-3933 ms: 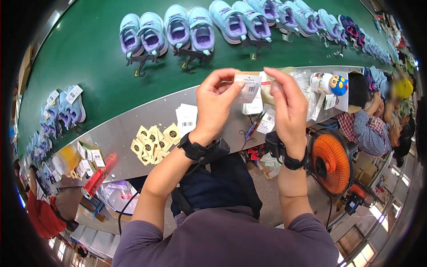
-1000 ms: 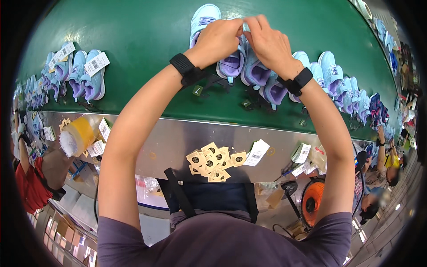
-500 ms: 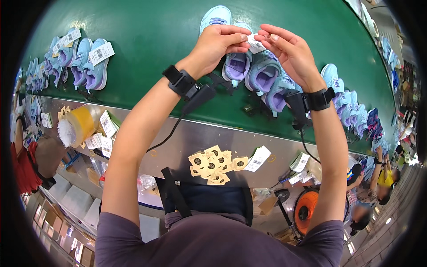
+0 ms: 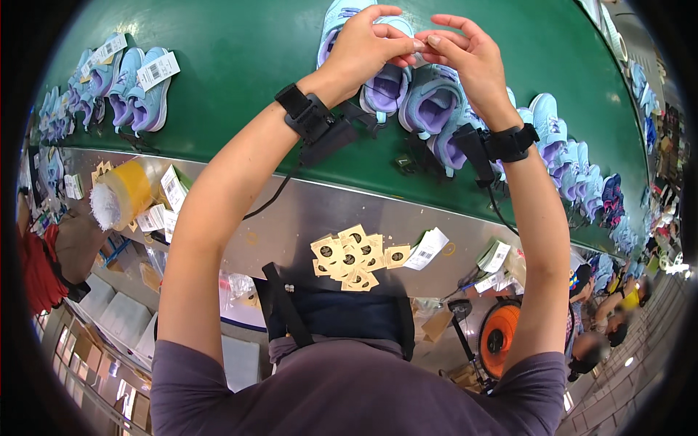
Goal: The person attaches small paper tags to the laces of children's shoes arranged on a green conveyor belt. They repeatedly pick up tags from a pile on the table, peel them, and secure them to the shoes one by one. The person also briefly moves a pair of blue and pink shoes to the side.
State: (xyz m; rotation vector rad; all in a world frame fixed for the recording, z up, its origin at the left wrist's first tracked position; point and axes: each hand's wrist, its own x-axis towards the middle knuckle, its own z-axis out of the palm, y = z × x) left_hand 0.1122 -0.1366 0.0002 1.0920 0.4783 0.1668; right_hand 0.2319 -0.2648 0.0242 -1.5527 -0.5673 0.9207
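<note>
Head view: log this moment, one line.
left hand: fingertips by mostly hidden white tag | right hand: fingertips close to left's | grip: unclear | nearby: light-blue shoes | metal ledge: tan cards

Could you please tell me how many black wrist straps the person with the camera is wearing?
2: one wrist strap below the left hand, the other wrist strap below the right hand. Both wrists are visible, so none seems hidden there.
</note>
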